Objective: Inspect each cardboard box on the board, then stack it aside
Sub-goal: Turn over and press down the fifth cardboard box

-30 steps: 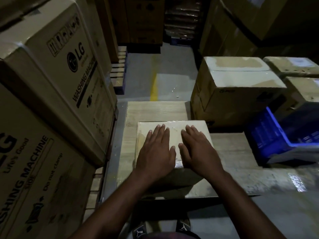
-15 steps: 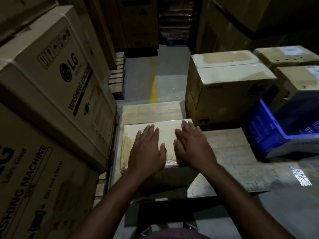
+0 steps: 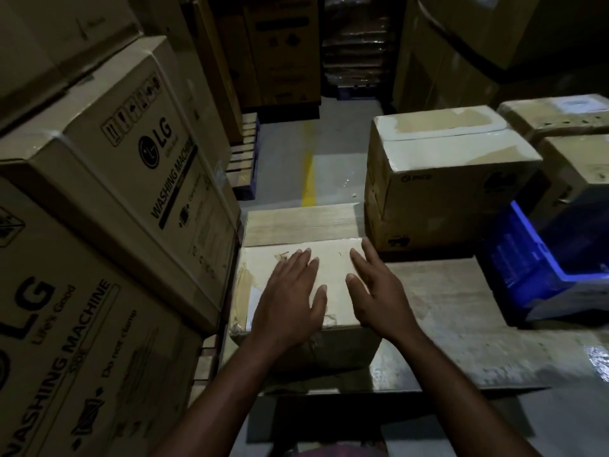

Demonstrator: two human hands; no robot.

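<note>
Two stacked washing-machine cartons (image 3: 108, 192) wall off the left side, just beside the left edge of the board (image 3: 445, 308), while a taped carton (image 3: 451, 179) and a blue crate (image 3: 534, 268) close its far right, leaving bare board to the right of the cardboard box (image 3: 333, 258) and an aisle with a yellow floor line (image 3: 308, 173) beyond. That cardboard box sits at the board's near left, close against the cartons, with a pale top and wrinkled tape along its left edge. Left hand (image 3: 290, 301) and right hand (image 3: 379, 291) lie flat on its top, fingers straight and spread, gripping nothing.
</note>
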